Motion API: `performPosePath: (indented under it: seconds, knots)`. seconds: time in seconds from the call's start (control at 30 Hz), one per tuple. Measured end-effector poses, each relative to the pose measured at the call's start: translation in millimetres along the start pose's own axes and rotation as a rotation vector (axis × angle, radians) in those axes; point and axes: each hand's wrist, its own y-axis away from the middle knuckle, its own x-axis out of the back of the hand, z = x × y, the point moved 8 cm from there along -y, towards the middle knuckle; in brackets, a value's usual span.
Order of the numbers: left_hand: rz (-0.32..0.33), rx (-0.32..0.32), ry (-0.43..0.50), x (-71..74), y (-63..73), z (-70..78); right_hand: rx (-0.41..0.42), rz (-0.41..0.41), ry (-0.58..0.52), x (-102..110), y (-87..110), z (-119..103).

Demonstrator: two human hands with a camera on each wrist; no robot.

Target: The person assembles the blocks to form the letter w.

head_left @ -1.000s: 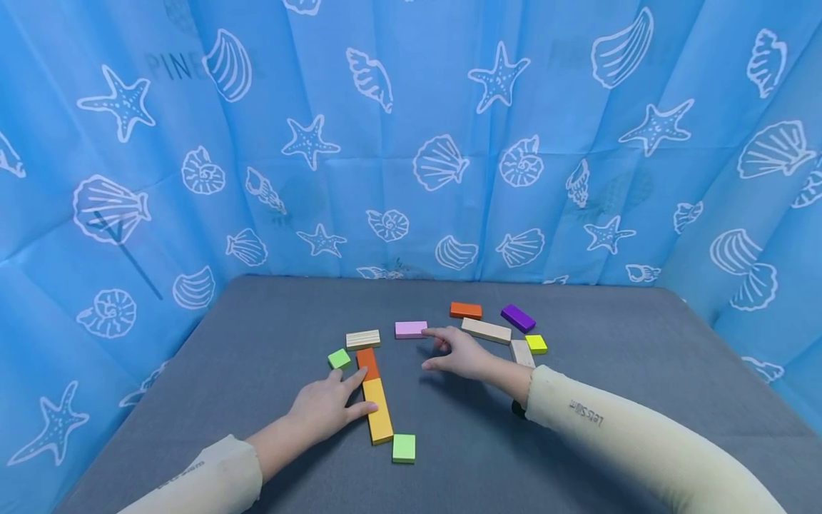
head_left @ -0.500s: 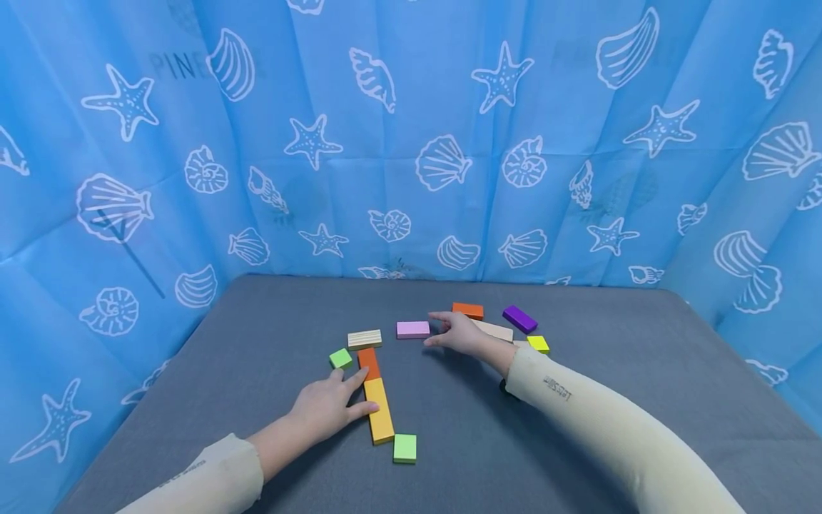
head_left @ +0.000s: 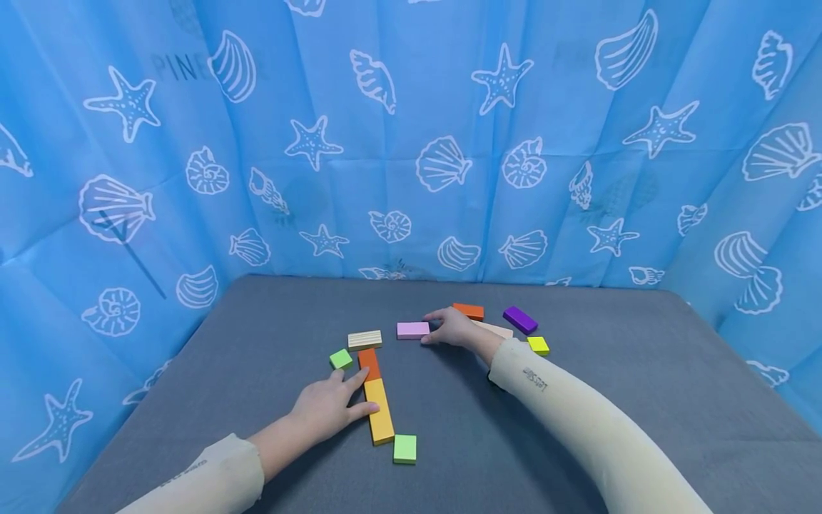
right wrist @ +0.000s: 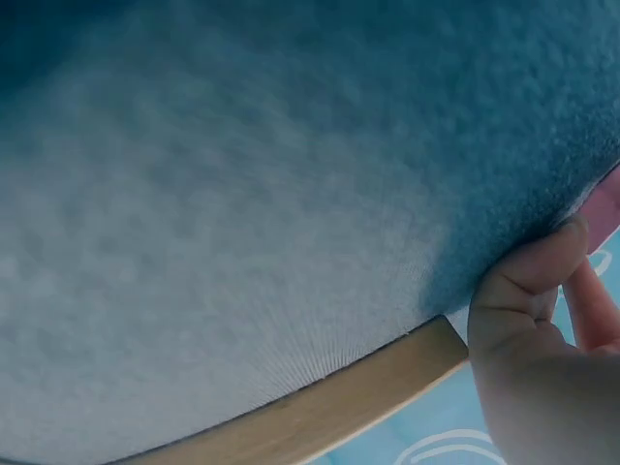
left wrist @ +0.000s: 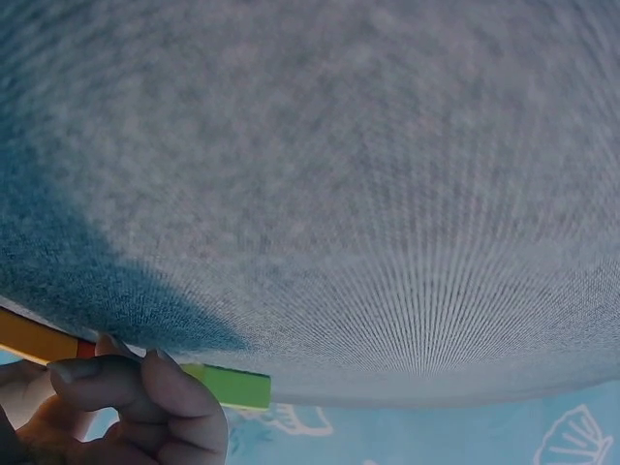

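Note:
In the head view my left hand (head_left: 324, 407) rests beside an orange block (head_left: 369, 364) and a yellow block (head_left: 379, 412) laid end to end. Its index fingertip touches the orange block and its thumb touches the yellow one. My right hand (head_left: 452, 328) reaches to a pink block (head_left: 412, 330) lying on the table, with index finger and thumb on either side of its right end, pinching it. In the right wrist view the thumb meets the pink block (right wrist: 604, 208). The left wrist view shows the left fingers (left wrist: 184, 392) in front of a green block (left wrist: 237, 387).
A striped wooden block (head_left: 364, 340) and two light green blocks (head_left: 340, 359) lie around the left row. On the right are an orange-red block (head_left: 469, 311), a purple block (head_left: 520, 320), a yellow square block (head_left: 538, 345) and a partly hidden plain wooden block (head_left: 497, 330). A blue curtain (head_left: 411, 143) stands behind the grey table.
My right hand first draws slightly right from the pink block, then comes back left around its right end. The right forearm has swung left. The left hand stays put.

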Motion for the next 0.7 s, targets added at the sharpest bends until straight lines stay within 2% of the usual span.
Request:
performPosePath:
  seconds: [0.3, 0.7]
  knots:
    - [0.0, 0.001, -0.002, -1.1, -0.3, 0.0, -0.046, 0.035, -0.001, 1.6, -5.9, 2.3]
    - [0.005, -0.001, 0.0, 0.9, 1.2, 2.1, -0.053, 0.018, -0.157, 11.3, 6.1, 7.4]
